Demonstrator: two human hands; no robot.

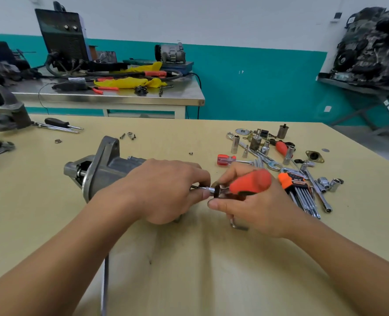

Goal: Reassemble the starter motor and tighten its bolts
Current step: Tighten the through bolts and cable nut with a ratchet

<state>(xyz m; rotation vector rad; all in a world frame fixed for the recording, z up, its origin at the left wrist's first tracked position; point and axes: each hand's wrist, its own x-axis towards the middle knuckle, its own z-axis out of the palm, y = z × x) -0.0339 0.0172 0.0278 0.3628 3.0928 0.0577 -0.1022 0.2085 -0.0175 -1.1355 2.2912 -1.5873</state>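
The grey starter motor (102, 165) lies on its side on the yellow table (189, 258), nose pointing left. My left hand (164, 188) covers the motor's rear end, its fingers curled around the body and pinching the chrome shaft of a driver (208, 189). My right hand (255, 201) grips the driver's orange and black handle (250, 181), which points left at the motor's rear. The bolt under the driver tip is hidden by my left hand. Two loose screws (129, 135) lie behind the motor.
Sockets, spanners, a hex key set (300, 190) and a red screwdriver (226, 159) are scattered at right. A bent hex key (237, 224) lies under my right hand. A vise (8, 112) and a black screwdriver (59, 123) sit far left. A steel bench (120, 94) stands behind.
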